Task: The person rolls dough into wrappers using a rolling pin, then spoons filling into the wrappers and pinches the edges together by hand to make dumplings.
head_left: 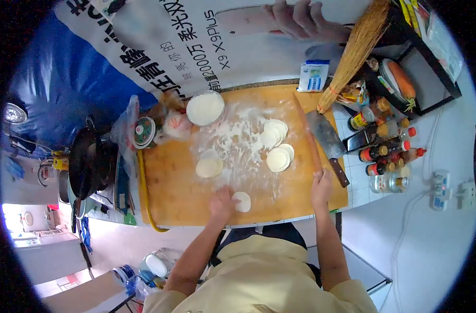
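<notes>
A rolling pin (313, 150) is clasped by the right hand (322, 189); a dough round (242, 202), probably soft, light and easily torn, best held by its rim, is laid on the board (170, 193) beside the left hand (223, 204), whose grip cannot be told

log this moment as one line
left hand: at dough round | right hand: gripping rolling pin | board: floured, dough piles beyond hands | cleaver: beside pin

Both forearms (332, 249) reach forward; left hand (221, 204) angled inward; right hand (321, 191) curled into a grip.
</notes>
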Tool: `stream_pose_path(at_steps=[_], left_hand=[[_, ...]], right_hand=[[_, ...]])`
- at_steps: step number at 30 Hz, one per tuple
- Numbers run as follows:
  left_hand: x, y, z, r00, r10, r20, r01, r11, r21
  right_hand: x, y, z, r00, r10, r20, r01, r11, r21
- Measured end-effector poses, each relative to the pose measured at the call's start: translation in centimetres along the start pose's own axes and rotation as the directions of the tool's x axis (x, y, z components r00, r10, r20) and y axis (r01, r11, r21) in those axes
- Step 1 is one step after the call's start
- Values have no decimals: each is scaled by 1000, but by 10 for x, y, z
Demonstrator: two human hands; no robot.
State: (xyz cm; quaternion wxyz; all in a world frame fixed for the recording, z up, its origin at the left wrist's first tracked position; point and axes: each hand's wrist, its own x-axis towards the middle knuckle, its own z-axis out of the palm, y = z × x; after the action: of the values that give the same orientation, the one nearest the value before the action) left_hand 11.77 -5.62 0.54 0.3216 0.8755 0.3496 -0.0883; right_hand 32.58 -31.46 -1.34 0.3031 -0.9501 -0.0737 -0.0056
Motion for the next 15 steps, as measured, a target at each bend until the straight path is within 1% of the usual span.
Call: stream_pose_path(at_steps=[2, 3, 5, 6, 7, 8, 9, 11, 12, 14, 15], left_hand=[[0, 3, 0, 998, -53, 37, 52, 999, 5], [-1, 8, -6, 998, -52, 31, 52, 999, 9], [-7, 21, -19, 996, 46, 72, -48, 999, 25], [-5, 13, -9, 997, 41, 66, -43, 999, 29], [-2, -3, 8, 997, -16, 77, 32, 979, -202], [0, -11, 17, 993, -69, 98, 104, 901, -421], [1, -9, 11, 993, -79, 89, 110, 902, -418], [7, 1, -10, 1000, 5, 28, 3, 960, -281], [18, -5, -12, 1000, -4, 23, 10, 961, -278], [46, -21, -17, 979, 102, -176, -156, 933, -325], [58, -20, -29, 981, 80, -179, -139, 928, -347]], right_hand=[[5, 0, 3, 1000, 22, -5, -22, 1000, -21], [7, -2, 3, 1000, 21, -6, -21, 1000, -14], [7, -8, 1, 997, 75, -2, -75, 995, 72], [7, -11, -1, 998, 70, 2, -70, 994, 79], [7, -14, -4, 999, 9, -39, -11, 998, -55], [8, -18, -7, 996, -59, -71, 45, 981, -188], [8, -25, -12, 996, -64, -64, 52, 983, -178], [6, -39, -22, 996, -68, -65, 58, 988, -146], [5, -41, -22, 996, -72, -58, 63, 988, -140], [3, -39, -22, 960, -239, -146, 216, 963, -159], [2, -32, -19, 960, -241, -142, 218, 963, -157]])
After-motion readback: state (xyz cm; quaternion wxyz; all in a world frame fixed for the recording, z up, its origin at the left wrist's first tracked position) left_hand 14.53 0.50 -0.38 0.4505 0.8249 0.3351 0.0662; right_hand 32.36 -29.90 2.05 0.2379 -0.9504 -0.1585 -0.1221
